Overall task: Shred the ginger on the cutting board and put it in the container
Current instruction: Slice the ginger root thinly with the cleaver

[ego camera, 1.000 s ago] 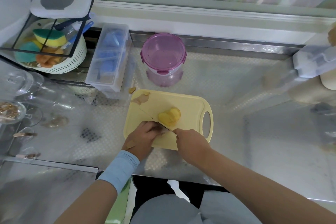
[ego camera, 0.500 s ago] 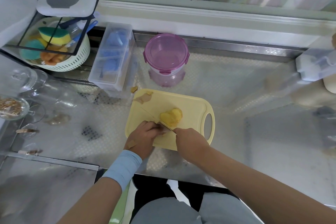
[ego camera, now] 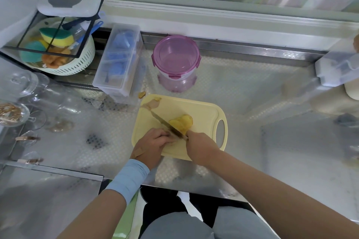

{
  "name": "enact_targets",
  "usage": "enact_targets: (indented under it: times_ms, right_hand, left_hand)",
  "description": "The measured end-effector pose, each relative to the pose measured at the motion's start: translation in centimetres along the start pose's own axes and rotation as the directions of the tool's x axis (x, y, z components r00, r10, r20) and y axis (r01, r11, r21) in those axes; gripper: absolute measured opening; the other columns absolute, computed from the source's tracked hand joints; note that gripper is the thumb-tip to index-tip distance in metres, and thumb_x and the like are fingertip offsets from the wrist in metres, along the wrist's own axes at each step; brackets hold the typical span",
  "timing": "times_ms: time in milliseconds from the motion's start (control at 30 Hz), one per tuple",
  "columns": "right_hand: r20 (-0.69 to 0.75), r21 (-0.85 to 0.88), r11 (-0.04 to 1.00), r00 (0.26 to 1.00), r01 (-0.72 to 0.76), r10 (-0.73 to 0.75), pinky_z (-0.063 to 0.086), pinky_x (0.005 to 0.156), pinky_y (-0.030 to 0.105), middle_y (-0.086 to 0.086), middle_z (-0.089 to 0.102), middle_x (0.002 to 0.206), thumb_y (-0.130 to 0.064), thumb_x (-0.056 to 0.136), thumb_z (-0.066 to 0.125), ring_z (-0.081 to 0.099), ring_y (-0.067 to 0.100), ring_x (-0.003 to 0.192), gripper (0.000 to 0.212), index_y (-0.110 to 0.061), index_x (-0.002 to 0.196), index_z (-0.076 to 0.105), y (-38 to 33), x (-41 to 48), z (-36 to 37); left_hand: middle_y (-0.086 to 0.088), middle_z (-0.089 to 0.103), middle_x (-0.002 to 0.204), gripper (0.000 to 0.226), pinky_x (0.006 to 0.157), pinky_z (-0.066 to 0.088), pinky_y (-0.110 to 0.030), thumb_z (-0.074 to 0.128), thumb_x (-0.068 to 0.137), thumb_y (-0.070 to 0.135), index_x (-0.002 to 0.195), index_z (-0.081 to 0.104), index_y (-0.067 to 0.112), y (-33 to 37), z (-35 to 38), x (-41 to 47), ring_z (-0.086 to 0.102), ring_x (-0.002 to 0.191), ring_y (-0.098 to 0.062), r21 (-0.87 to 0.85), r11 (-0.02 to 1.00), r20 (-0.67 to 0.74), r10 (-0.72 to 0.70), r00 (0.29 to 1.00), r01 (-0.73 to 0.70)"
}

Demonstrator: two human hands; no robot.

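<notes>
On one board, one knife, one ginger pile, left hand, right hand

matt plastic cutting board — embossed shiny metal counter

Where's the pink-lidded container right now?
Head view, centre: the pink-lidded container stands on the counter just behind the yellow cutting board, right of the clear box.

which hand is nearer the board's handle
Right. The right hand grips the knife beside the handle; the left hand holds ginger farther off across the board.
</notes>
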State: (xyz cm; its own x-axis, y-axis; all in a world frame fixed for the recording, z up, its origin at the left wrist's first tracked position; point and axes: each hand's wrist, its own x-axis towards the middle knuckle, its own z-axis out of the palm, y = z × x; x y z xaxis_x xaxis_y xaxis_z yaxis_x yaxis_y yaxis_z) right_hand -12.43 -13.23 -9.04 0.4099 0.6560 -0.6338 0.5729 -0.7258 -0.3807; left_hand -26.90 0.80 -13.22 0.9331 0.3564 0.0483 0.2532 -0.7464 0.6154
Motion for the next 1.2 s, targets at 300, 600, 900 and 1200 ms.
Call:
enact_targets:
  times_ms: [300,600,900,1200]
  right_hand:
    - [0.046,0.318,0.948,0.999,0.001,-0.016,0.032,0.059,0.030,0.000,0.050,0.072,-0.033,0.104,0.042,0.043,0.021,0.068,0.031,-0.021,0.075,0.045,1.1,-0.1,-1.7]
    - [-0.078,-0.064,0.997,0.995,0.054,-0.059,0.040,0.059,0.032,0.000,0.048,0.076,-0.011,0.098,0.034,0.052,0.027,0.070,0.040,-0.034,0.126,0.054,-0.3,-3.7,-1.3]
    - [-0.114,-0.167,0.984,0.991,0.055,-0.075,0.033,0.051,0.033,-0.002,0.043,0.068,0.002,0.089,0.041,0.040,0.019,0.054,0.063,-0.030,0.143,0.039,-0.3,-6.2,-0.4]
    - [-0.139,-0.128,0.991,0.989,0.029,-0.047,0.040,0.055,0.034,-0.003,0.043,0.069,0.001,0.088,0.043,0.045,0.023,0.059,0.062,-0.031,0.141,0.039,-0.6,-6.5,-0.1]
  left_hand:
    - [0.004,0.059,0.108,0.020,0.082,0.048,-0.021,0.074,0.078,0.002,0.096,0.074,0.011,0.8,-0.5,0.3,0.049,0.101,-0.009,0.055,0.995,0.022,0.079,0.997,-0.080]
    - [0.001,0.065,0.103,0.029,0.067,0.057,-0.029,0.050,0.082,0.022,0.102,0.069,0.018,1.3,-1.1,0.3,0.052,0.095,-0.014,0.090,0.984,-0.035,0.155,0.987,-0.152]
    - [-0.004,0.071,0.096,0.029,0.068,0.055,-0.026,0.048,0.082,0.021,0.087,0.076,0.014,1.0,-0.9,0.2,0.052,0.096,-0.016,0.142,0.976,-0.051,0.173,0.984,-0.165]
    - [-0.005,0.070,0.094,0.026,0.076,0.042,-0.020,0.052,0.085,0.022,0.086,0.076,0.013,0.6,-0.5,0.5,0.051,0.095,-0.015,0.122,0.985,-0.077,0.135,0.988,-0.125]
